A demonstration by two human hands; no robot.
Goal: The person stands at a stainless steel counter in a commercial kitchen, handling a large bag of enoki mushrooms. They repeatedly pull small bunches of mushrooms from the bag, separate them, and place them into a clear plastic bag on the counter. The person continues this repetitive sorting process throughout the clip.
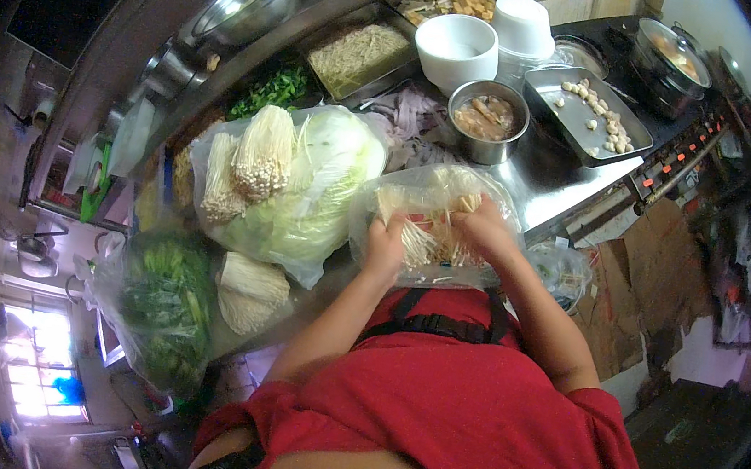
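My left hand (pixel 386 246) and my right hand (pixel 482 227) each grip a bundle of enoki mushrooms (pixel 416 243) over a clear plastic bag (pixel 433 276) at the counter's front edge, close to my body. Strands of the bundles fan out between the hands. To the left, more enoki bundles (pixel 264 152) lie on a bagged napa cabbage (pixel 311 192). Another pale enoki bundle (pixel 252 293) rests on the counter below the cabbage. A bag of leafy greens (pixel 166 301) stands at the left end.
Behind the hands stand a steel pot of meat in liquid (pixel 487 122), white foam bowls (pixel 456 52) and a metal tray with small white pieces (pixel 587 116). A rectangular pan of shredded food (pixel 357 59) is farther back. A lidded pot (pixel 673 63) stands on the stove at right.
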